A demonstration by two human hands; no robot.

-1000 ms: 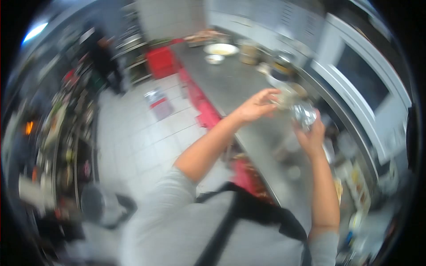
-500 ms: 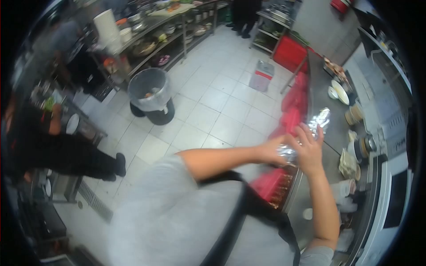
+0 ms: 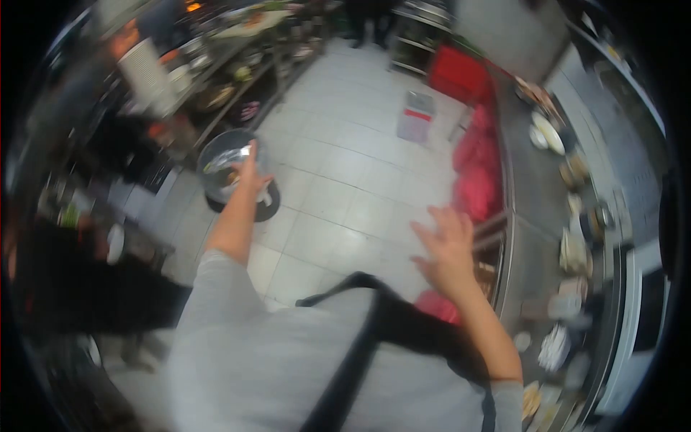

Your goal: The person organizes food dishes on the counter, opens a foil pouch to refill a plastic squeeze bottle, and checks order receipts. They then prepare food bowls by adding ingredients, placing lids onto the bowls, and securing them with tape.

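Observation:
My left hand [image 3: 250, 175] is stretched out over the lined waste bin [image 3: 209, 155], its fingers apart and nothing gripped in it. Crumpled shiny foil [image 3: 229, 158] shows in the bin, just beside those fingers. My right hand [image 3: 448, 252] is raised over the floor near the steel counter [image 3: 529, 237], with its fingers spread and nothing in it.
Red bags [image 3: 476, 176] hang along the counter's edge. A lidded box [image 3: 416, 119] stands on the tiled floor near a red crate [image 3: 458, 73]. Shelves [image 3: 263, 75] with dishes line the far left. A person in dark clothes [image 3: 93, 270] is at the left.
The foil has left my hands and now shows in the bin. My left arm has swung left to the bin. Both hands have opened and moved apart; the view has shifted slightly.

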